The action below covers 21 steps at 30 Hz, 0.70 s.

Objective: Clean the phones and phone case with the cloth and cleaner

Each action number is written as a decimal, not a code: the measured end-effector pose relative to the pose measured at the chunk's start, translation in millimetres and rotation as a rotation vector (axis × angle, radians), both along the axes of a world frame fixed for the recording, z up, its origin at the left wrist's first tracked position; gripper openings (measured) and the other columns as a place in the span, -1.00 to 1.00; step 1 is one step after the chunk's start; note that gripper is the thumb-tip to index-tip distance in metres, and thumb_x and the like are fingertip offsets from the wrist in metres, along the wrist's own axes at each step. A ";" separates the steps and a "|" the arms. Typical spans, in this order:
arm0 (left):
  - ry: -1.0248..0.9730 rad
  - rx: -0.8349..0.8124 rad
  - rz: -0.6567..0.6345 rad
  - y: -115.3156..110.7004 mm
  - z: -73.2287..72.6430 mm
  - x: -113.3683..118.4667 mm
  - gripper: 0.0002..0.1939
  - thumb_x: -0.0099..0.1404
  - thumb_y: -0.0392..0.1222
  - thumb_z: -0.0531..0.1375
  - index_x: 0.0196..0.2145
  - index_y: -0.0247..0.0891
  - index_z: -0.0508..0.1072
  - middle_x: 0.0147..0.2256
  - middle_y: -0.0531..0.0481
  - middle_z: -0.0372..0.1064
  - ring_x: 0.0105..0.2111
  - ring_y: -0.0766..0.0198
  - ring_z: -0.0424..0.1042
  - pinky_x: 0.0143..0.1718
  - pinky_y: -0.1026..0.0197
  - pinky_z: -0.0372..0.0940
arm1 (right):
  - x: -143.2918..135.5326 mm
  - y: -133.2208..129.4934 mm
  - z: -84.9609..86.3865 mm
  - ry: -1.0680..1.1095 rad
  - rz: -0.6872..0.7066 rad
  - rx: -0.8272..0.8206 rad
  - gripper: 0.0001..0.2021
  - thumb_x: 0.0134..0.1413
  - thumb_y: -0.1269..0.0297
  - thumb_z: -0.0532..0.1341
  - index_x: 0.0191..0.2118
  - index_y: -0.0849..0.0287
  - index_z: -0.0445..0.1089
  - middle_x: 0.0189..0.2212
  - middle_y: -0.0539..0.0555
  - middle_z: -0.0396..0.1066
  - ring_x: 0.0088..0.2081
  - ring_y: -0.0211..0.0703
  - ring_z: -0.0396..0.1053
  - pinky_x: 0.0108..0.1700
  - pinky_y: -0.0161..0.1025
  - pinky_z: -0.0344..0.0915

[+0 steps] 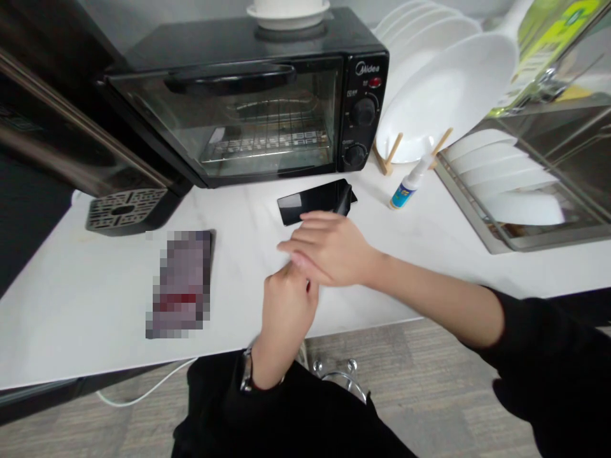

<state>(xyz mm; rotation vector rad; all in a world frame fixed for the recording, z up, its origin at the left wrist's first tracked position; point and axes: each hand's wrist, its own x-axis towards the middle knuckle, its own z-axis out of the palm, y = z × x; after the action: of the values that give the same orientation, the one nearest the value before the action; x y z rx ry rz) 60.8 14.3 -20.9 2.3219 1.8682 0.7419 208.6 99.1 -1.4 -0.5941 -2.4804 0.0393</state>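
Both hands meet above the front of a white counter (243, 235). My left hand (287, 308), wearing a wristwatch (246, 371), has its knuckles bent and looks closed; its fingertips and anything inside them are hidden. Across its knuckles lies my right hand (337, 248), fingers stretched out toward the left, touching it. Just beyond them a black phone (310, 200) lies flat, with a small dark object (344, 200) over its right end. A small spray bottle (405, 189) with a blue label stands upright to the right.
A black toaster oven (238, 121) stands at the back, a white dish (289, 16) on top. Right of it are white plates (429, 95) in a wooden rack and a sink (487, 222) holding more plates. A pixelated flat object (181, 283) and a machine's drip tray (124, 210) are at left.
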 end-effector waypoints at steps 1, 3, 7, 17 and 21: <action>-0.012 0.011 -0.002 0.1 1.1 0.9 -0.75 0.46 -0.24 0.10 -0.23 -0.32 0.58 -0.46 -0.09 0.57 -0.49 0.12 0.55 -0.46 0.19 0.27 | 6.3 8.7 -0.3 0.008 -0.083 -0.026 -0.51 0.49 0.20 -0.12 -0.11 0.21 0.57 -0.30 0.08 0.57 -0.21 -0.08 0.47 0.26 0.00 0.24; -0.037 0.033 -0.019 0.3 3.7 3.5 -0.75 0.50 -0.21 0.10 -0.06 -0.30 0.57 -0.37 -0.07 0.61 -0.45 0.15 0.57 -0.45 0.22 0.27 | 21.1 25.8 -0.8 0.065 -0.293 -0.090 -0.48 0.49 0.23 -0.14 -0.15 0.23 0.58 -0.28 0.11 0.58 -0.16 -0.04 0.48 0.35 0.10 0.10; -0.009 0.027 -0.022 1.5 3.1 3.5 -0.74 0.48 -0.24 0.08 -0.08 -0.30 0.57 -0.38 -0.09 0.60 -0.45 0.14 0.57 -0.44 0.21 0.28 | 17.3 17.9 -2.0 0.126 -0.265 -0.060 -0.54 0.46 0.27 -0.09 -0.16 0.19 0.58 -0.26 0.09 0.58 -0.11 -0.05 0.45 0.39 0.08 0.01; -0.018 0.054 -0.021 -0.4 5.6 3.4 -0.71 0.51 -0.19 0.07 0.03 -0.27 0.53 -0.31 -0.08 0.63 -0.42 0.17 0.59 -0.41 0.25 0.30 | 21.1 26.3 -3.9 0.104 -0.368 -0.055 -0.51 0.44 0.27 -0.15 -0.38 0.17 0.46 -0.43 0.10 0.48 -0.30 -0.05 0.33 -0.10 -0.04 0.12; 0.062 0.027 -0.028 2.0 -0.7 -0.6 -0.75 0.42 -0.30 0.07 -0.27 -0.28 0.56 -0.51 -0.07 0.53 -0.54 0.13 0.50 -0.50 0.20 0.23 | -1.7 -2.2 -5.8 0.074 -0.075 0.065 -0.59 0.42 0.19 -0.08 -0.34 0.13 0.44 -0.40 0.04 0.45 -0.30 -0.08 0.29 -0.17 -0.06 0.08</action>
<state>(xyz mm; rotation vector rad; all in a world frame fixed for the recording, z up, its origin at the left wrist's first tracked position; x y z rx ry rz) 60.2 16.3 -21.6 2.4092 1.8579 0.7036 207.0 96.9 -7.2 -0.6457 -2.3772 -0.0475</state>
